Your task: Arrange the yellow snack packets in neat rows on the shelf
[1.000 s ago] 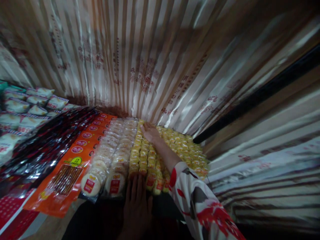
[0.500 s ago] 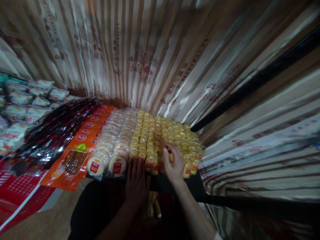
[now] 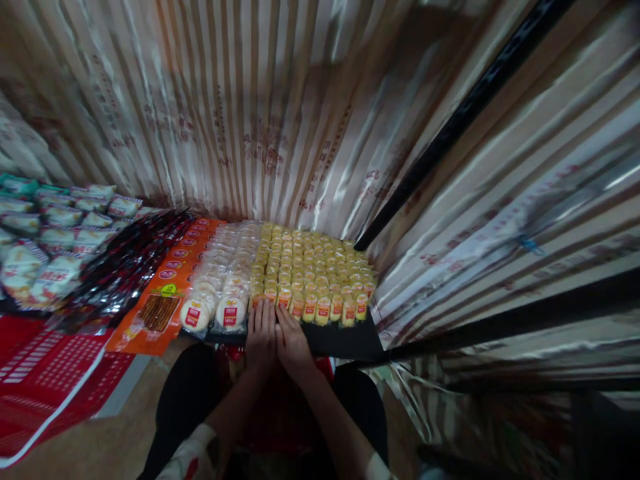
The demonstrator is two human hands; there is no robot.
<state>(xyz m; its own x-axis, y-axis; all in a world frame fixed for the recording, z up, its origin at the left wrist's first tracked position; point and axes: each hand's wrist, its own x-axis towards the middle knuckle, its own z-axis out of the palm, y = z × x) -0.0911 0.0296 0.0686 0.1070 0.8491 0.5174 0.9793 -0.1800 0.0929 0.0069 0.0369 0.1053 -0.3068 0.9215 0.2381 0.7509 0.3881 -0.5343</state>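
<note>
Rows of small yellow snack packs [image 3: 310, 270] lie on a dark shelf [image 3: 345, 340], with round white cake packs [image 3: 220, 293] to their left. My left hand [image 3: 261, 337] and my right hand [image 3: 293, 340] lie side by side at the front edge of the shelf. Their fingers are stretched flat, tips touching the front row of yellow packs. Neither hand holds anything.
Orange packets of stick snacks [image 3: 165, 300] and shiny black packets [image 3: 125, 267] lie further left, then white wrapped packs [image 3: 55, 233]. A red printed sheet [image 3: 45, 373] hangs at lower left. Striped glossy paper [image 3: 280, 113] covers the back and right walls.
My right hand has drawn back from the far end of the yellow packs to the front edge, beside my left hand. The view has pulled back from the shelf.
</note>
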